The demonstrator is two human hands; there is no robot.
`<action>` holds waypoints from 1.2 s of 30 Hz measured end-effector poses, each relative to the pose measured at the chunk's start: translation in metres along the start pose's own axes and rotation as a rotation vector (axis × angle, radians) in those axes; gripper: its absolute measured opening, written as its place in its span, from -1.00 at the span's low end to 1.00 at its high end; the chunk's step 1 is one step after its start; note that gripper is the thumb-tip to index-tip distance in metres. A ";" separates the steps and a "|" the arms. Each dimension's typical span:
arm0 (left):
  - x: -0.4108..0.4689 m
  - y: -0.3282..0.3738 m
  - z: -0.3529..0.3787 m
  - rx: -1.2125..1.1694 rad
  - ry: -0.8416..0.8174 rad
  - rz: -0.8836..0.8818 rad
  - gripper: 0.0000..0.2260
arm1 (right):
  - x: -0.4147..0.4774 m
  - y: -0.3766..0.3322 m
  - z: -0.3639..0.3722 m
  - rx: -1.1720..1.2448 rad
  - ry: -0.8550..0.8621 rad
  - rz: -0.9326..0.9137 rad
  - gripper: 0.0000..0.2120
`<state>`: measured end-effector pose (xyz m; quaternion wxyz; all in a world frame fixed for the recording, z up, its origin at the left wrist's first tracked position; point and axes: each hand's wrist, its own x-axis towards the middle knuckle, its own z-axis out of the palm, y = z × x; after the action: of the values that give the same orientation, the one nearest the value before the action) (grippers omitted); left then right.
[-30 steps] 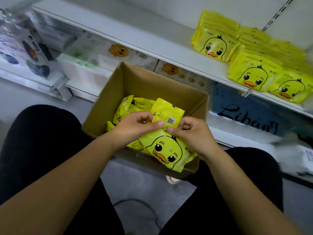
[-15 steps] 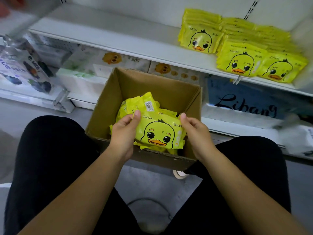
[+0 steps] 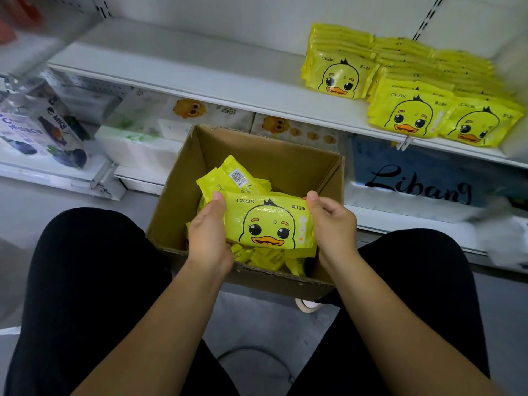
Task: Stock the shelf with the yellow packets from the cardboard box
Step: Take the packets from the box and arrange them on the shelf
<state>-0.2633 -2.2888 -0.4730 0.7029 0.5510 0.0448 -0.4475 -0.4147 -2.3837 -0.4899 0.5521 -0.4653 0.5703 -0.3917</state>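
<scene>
Over cardboard box (image 3: 257,155): one yellow packet (image 3: 268,221), my left hand (image 3: 207,238) and right hand (image 3: 333,221) fingers curled round its ends.

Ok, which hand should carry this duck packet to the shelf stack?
Probably the right hand: it holds the packet by the right end, and the shelved stack lies on that side. The left hand would reach across.

A long white metal shelf (image 3: 200,81) crosses the upper view. Behind it stands a plain white panel wall (image 3: 228,12) with a black slotted upright (image 3: 425,18). Under it, a lower white shelf (image 3: 137,177) carries white tissue packs printed with an orange duck (image 3: 185,110) and a blue pack lettered "Libang" (image 3: 414,181). The smooth grey floor (image 3: 257,318) has a thin dark cable (image 3: 251,349) looping across it. The light is dim and even.
</scene>
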 end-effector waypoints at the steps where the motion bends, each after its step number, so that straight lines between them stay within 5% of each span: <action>1: 0.003 0.000 -0.002 0.003 0.006 -0.007 -0.81 | 0.001 0.003 0.001 0.014 -0.038 0.037 -0.71; 4: 0.011 0.002 -0.009 -0.032 0.049 -0.012 -0.77 | 0.001 0.007 0.004 0.053 -0.264 0.240 -0.46; 7: 0.017 0.007 -0.010 -0.038 0.070 -0.004 -0.75 | 0.000 0.010 0.011 0.039 -0.388 0.309 -0.58; 21: 0.021 0.000 -0.011 0.219 -0.002 0.022 -0.73 | 0.021 0.007 0.013 -0.118 -0.097 0.019 -0.59; 29: 0.014 -0.006 -0.012 0.455 -0.086 0.080 -0.40 | 0.023 0.003 0.017 -0.154 -0.121 -0.056 -0.61; 36: 0.013 0.000 -0.004 0.236 -0.014 0.040 -0.67 | 0.025 -0.011 0.018 -0.213 -0.124 -0.136 -0.69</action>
<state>-0.2534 -2.2931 -0.4815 0.6423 0.6276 -0.0241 -0.4393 -0.3946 -2.4091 -0.4871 0.5060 -0.5820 0.5407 -0.3360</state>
